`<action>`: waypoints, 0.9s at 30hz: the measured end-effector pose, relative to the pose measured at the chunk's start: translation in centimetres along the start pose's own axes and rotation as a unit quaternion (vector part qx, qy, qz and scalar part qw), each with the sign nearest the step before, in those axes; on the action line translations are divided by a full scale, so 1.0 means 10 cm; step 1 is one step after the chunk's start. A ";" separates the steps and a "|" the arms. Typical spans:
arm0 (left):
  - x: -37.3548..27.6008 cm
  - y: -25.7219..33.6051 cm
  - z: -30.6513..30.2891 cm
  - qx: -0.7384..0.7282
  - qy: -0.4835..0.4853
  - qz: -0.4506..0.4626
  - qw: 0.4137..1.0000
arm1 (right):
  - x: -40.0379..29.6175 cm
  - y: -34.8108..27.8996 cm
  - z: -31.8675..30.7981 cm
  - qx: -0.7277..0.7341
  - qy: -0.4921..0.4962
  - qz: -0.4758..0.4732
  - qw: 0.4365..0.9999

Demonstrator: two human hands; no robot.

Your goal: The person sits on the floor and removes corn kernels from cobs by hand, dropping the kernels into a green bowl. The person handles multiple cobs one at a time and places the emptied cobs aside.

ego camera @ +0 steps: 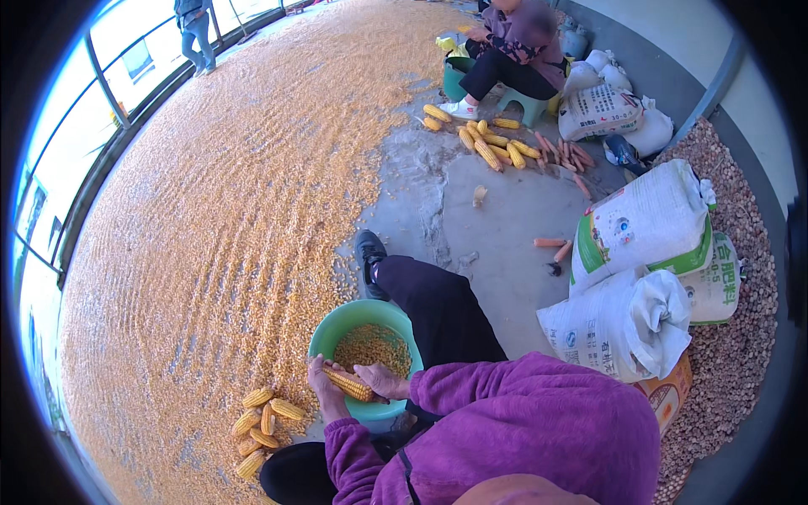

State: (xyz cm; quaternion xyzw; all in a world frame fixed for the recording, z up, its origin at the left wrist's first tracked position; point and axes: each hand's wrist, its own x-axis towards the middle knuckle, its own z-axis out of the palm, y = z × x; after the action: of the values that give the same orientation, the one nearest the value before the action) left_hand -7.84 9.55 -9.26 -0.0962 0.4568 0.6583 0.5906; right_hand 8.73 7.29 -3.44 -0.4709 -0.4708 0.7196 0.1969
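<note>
Above a green plastic bucket [320, 328], both my hands hold one ear of yellow corn [349, 384]. My left hand [324, 386] is wrapped around its far-left end. My right hand [384, 380] grips the other end, with the thumb lying on the kernels. Something dark shows beneath that end, too small to make out. Loose corn kernels [374, 346] cover the bottom of the bucket, which stands between my legs. Several whole ears of corn [287, 409] lie in a small pile on the floor, left of my left hand.
Corn kernels [221, 221] spread widely across the floor leftward. Filled sacks [644, 218] stand right, beside a reddish-brown heap [738, 360]. Two stripped cobs [549, 242] lie nearby. Ahead, a seated person [521, 50] has a bucket [454, 82] and corn ears [487, 154]. Another person [196, 35] stands far left.
</note>
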 end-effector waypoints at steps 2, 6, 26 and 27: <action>0.04 0.04 -0.03 0.010 0.009 -0.016 1.000 | -0.02 -0.04 -0.04 0.064 -0.033 0.032 0.997; -0.13 0.26 0.34 0.068 0.019 -0.024 0.997 | 0.07 -0.04 -0.04 0.257 -0.096 0.054 0.960; -0.36 0.54 0.49 0.010 0.015 -0.019 1.000 | 0.08 -0.26 -0.23 0.076 -0.036 -0.136 0.987; -0.34 0.55 0.52 0.013 0.011 -0.018 1.000 | 0.08 -0.27 -0.23 0.087 -0.044 -0.125 0.987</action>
State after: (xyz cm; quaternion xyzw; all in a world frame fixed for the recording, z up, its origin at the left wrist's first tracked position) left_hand -9.46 11.50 -1.39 -0.1039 0.4698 0.6404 0.5986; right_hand 9.89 10.26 -1.74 -0.3570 -0.4697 0.7479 0.3044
